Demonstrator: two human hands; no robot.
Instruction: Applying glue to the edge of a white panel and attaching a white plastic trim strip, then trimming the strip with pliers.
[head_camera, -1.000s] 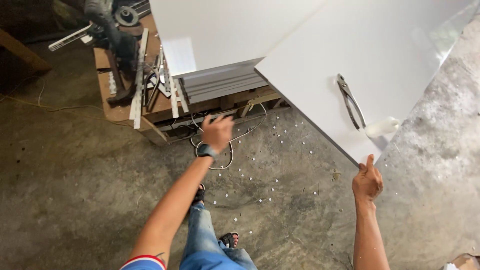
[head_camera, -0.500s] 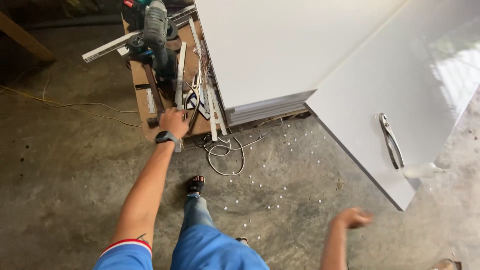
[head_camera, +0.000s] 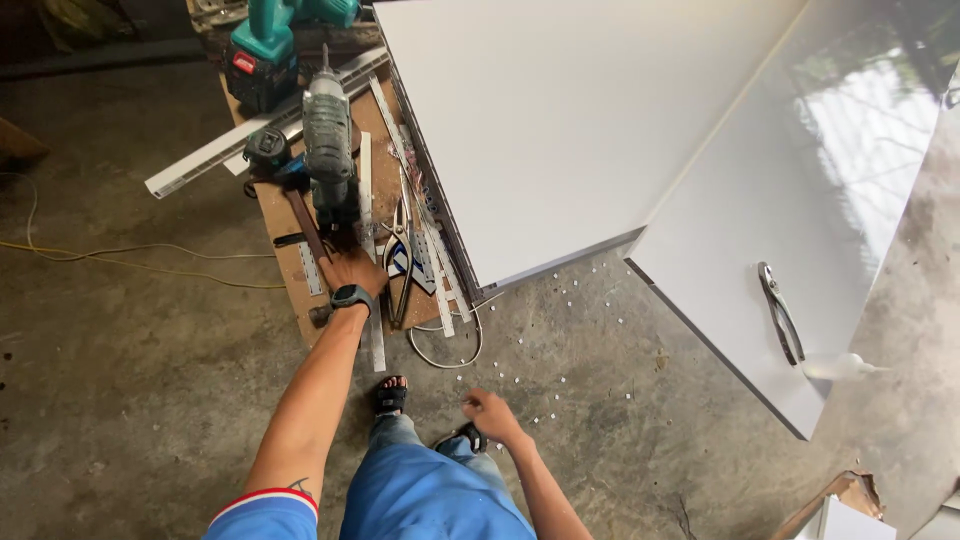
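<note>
Now reaching: left hand (head_camera: 352, 271) down on low wooden worktop (head_camera: 290, 270), fingers curled at base of grey power drill (head_camera: 328, 140), grip unclear. Right hand (head_camera: 490, 413) loosely closed, holding nothing, above concrete floor (head_camera: 150, 400) near knee. White panels (head_camera: 560, 130) alongside.

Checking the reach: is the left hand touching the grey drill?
Touching. The head view shows the left hand closed around the base of the grey drill lying on the board, no gap between them.

Blue jeans, black wristwatch (head_camera: 351, 297) (sandals)
</note>
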